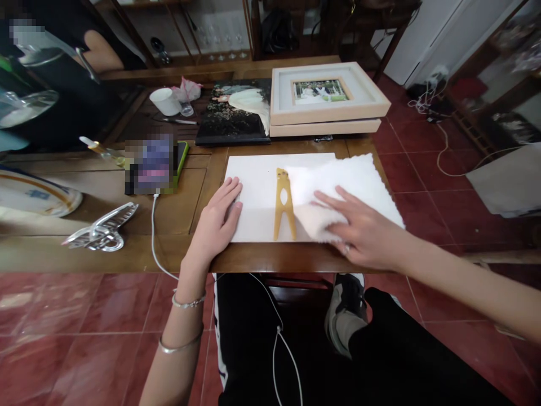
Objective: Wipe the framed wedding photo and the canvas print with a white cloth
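Observation:
A white board (pixel 257 192) lies flat on the wooden table (pixel 181 208) in front of me. My left hand (pixel 217 220) rests flat on the board's left edge, fingers stretched out. My right hand (pixel 357 228) presses a white cloth (pixel 359 180) onto the board's right half, fingers spread over a folded part of it. A yellow-brown wooden piece (pixel 283 203) shaped like a clothes peg lies on the board between my hands, just left of the cloth.
Two stacked picture frames (pixel 327 98) and a dark photo print (pixel 236 115) sit behind the board. Left are a phone (pixel 152 163) with a white cable, a silver heart-shaped object (pixel 101 231), a plate (pixel 36 194) and a white cup (pixel 165 101). A person sits at far left.

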The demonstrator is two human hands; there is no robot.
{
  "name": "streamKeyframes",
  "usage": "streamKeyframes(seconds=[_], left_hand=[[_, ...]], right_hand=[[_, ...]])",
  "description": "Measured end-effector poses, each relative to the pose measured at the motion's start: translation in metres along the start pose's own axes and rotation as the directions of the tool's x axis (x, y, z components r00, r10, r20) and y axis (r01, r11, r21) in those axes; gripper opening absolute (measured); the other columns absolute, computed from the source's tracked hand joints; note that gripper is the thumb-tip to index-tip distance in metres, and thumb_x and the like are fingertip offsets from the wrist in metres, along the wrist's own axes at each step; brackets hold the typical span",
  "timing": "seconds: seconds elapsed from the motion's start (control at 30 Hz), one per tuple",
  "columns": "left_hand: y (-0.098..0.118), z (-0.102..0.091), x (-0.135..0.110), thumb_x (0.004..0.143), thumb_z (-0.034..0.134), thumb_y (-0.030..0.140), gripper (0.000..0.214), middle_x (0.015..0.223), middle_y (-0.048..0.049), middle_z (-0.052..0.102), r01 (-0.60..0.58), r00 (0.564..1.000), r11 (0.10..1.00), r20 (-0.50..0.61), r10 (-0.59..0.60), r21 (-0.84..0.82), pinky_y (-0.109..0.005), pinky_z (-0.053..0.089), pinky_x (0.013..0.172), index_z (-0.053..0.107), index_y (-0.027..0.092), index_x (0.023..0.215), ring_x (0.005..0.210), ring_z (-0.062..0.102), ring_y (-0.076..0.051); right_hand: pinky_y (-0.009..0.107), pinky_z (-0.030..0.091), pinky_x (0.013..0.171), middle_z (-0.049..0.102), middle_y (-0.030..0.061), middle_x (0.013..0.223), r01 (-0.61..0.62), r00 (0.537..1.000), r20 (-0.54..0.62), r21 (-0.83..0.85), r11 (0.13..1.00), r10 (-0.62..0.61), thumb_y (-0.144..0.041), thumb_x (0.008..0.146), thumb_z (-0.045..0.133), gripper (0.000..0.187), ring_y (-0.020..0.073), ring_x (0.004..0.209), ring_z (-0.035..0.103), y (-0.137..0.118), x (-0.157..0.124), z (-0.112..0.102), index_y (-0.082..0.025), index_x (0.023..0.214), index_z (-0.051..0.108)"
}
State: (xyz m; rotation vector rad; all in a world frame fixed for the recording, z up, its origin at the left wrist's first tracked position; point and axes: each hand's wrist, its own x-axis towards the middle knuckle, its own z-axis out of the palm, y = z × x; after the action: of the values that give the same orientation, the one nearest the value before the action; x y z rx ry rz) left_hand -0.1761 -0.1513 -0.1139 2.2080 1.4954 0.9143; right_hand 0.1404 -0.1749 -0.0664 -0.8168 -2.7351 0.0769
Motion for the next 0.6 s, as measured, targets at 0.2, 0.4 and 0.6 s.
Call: streamKeyframes(seconds=[0.2,0.4,0.6], left_hand=[[0.001,-0.001,0.0,0.101,0.042,0.04,0.045,0.151,-0.0102,0.048,0.002,1.0,1.0,0.008,-0.002,0.0,-0.048,0.029,0.121,0.056,0.017,0.137,0.144,0.038,-0.026],[0.0,0.0,0.0,0.101,0.043,0.039,0.045,0.151,-0.0097,0.048,0.0,1.0,1.0,0.01,0.0,0.01,-0.047,0.029,0.122,0.055,0.016,0.138,0.144,0.037,-0.025],[-0.001,0.0,0.0,0.1,0.043,0.039,0.045,0.151,-0.0086,0.047,0.002,1.0,1.0,0.011,-0.002,0.004,-0.046,0.029,0.122,0.055,0.017,0.138,0.144,0.038,-0.024]], right_hand=[[0.061,0.027,0.12,0.053,0.0148,0.145,0.108,0.994,0.013,0.066,0.992,-0.109,-0.016,0.077,0.057,0.013,0.032,0.147,0.027,-0.03,-0.023,0.003,-0.022,0.076,0.069],[0.059,0.037,0.114,0.059,0.015,0.139,0.014,0.999,0.052,0.023,1.0,-0.015,-0.016,0.086,0.055,0.021,0.029,0.137,0.047,0.018,0.007,-0.005,-0.019,0.098,0.071],[0.049,0.049,0.089,0.072,0.0122,0.105,-0.199,0.974,0.101,-0.041,0.979,0.202,-0.023,0.093,0.044,0.03,0.0333,0.108,0.063,0.078,0.052,-0.009,-0.018,0.104,0.07]])
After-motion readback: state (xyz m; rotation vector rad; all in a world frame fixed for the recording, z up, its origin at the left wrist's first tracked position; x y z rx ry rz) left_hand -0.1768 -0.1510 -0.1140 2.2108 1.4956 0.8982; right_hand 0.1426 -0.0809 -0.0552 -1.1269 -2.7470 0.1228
